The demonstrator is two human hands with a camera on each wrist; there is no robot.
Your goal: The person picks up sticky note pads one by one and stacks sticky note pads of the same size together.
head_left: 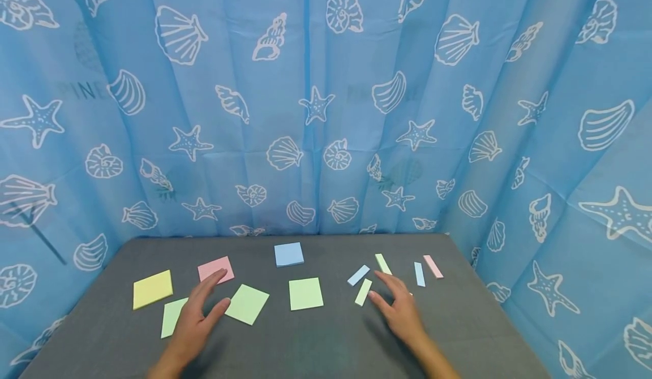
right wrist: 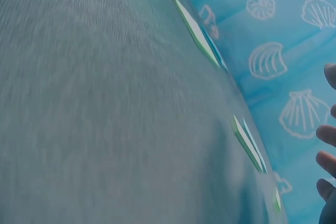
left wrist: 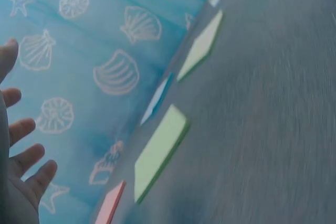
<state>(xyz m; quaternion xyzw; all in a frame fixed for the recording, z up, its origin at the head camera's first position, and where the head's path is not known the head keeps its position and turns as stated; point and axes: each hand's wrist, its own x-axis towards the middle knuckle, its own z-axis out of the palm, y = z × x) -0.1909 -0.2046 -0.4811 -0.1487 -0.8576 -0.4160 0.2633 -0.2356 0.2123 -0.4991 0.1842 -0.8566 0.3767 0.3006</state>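
Note:
In the head view my left hand [head_left: 193,322] hovers over the left side of the table, fingers loosely extended and holding nothing. It partly covers a green square sticky-note pad [head_left: 171,318]; its fingertips overlap a pink pad [head_left: 207,267]. Beside its thumb lies a second green pad [head_left: 247,304]. My right hand [head_left: 402,311] is held above the small strip-shaped note pads, relaxed and without anything in its grasp. Around its fingertips are a green strip [head_left: 363,292], another green strip [head_left: 382,262] and a blue strip [head_left: 359,275]. Both wrist views show spread fingers at the frame edge.
A yellow pad [head_left: 153,289] lies at the far left of the grey table [head_left: 326,350]. Towards the middle are a blue pad [head_left: 288,254] and a third green pad [head_left: 305,294]. Blue [head_left: 419,274] and pink strips [head_left: 433,266] lie rightward. A shell-patterned curtain [head_left: 316,186] hangs behind.

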